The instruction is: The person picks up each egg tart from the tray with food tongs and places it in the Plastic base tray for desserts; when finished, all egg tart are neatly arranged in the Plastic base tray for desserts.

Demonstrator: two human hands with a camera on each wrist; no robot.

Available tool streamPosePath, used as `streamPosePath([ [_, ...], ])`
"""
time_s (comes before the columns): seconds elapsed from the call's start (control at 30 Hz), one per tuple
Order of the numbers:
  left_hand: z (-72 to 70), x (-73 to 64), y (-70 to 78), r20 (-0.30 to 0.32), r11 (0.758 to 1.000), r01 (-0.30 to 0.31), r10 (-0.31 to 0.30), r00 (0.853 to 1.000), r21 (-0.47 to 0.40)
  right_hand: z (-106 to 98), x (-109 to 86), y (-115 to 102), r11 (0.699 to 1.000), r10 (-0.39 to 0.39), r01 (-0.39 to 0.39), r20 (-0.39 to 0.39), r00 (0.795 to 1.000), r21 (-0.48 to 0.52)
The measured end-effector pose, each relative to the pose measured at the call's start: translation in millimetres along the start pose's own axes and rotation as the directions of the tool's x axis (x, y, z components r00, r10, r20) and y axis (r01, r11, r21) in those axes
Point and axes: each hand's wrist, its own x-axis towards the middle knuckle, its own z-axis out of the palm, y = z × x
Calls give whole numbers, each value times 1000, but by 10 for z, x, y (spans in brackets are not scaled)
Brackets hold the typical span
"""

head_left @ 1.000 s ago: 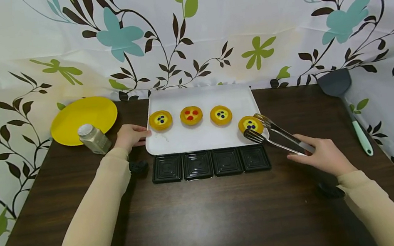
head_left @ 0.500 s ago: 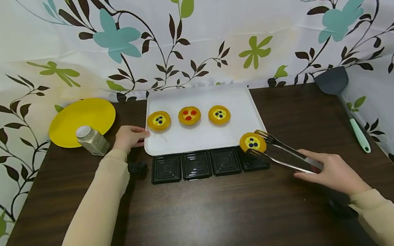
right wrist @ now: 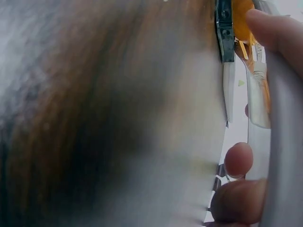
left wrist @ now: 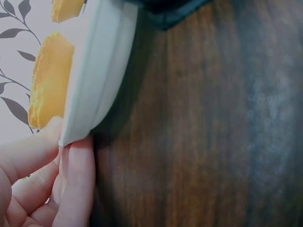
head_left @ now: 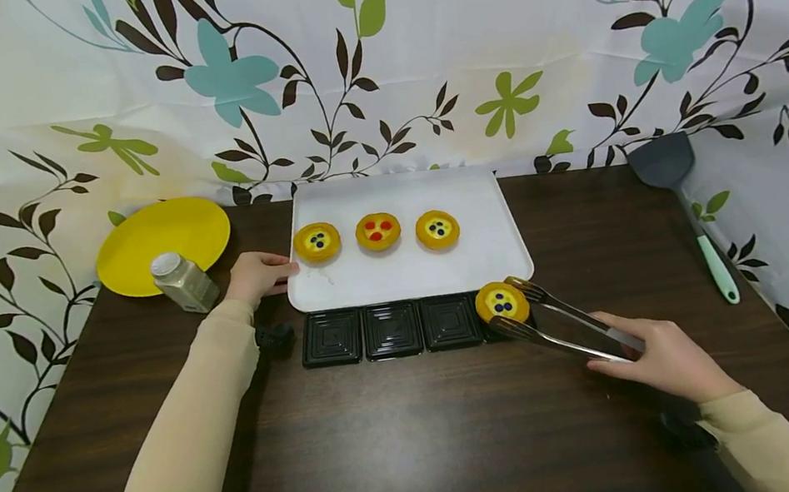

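Note:
My right hand (head_left: 663,355) grips a pair of metal tongs (head_left: 580,327), thumb on one arm and fingers on the other. Between the tong tips is an egg tart (head_left: 502,303) topped with blue dots, over the rightmost of the square black dishes (head_left: 450,322). My left hand (head_left: 257,277) pinches the left rim of a white tray (head_left: 399,280), thumb on top and fingers below, as the left wrist view shows. On the tray sit a blue-dotted tart (head_left: 317,243), a red-dotted tart (head_left: 377,232) and another blue-dotted tart (head_left: 437,230).
A yellow plate (head_left: 137,247) stands at the back left, with a glass shaker jar (head_left: 185,283) in front of it. Far right lies a grey spatula (head_left: 664,162) with a pale green handle. A patterned curtain (head_left: 412,50) hangs behind the dark wooden table (head_left: 407,446).
The tongs have carried the tart from the tray's front right corner down over the rightmost black dish. My right hand moved toward me; my left hand has kept its hold on the tray.

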Motion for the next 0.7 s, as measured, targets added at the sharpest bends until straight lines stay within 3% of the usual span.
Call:
streamPosePath([
  [0.2,2,-63,13,-4,1000,-25,25,1000,-3,13,-13,10,1000,-5,5,13,1000,2],
  [0.7,15,-18,-13,-10,1000,-29,29,1000,-9,14,-23,33,999,-37,36,-27,999,-38],
])
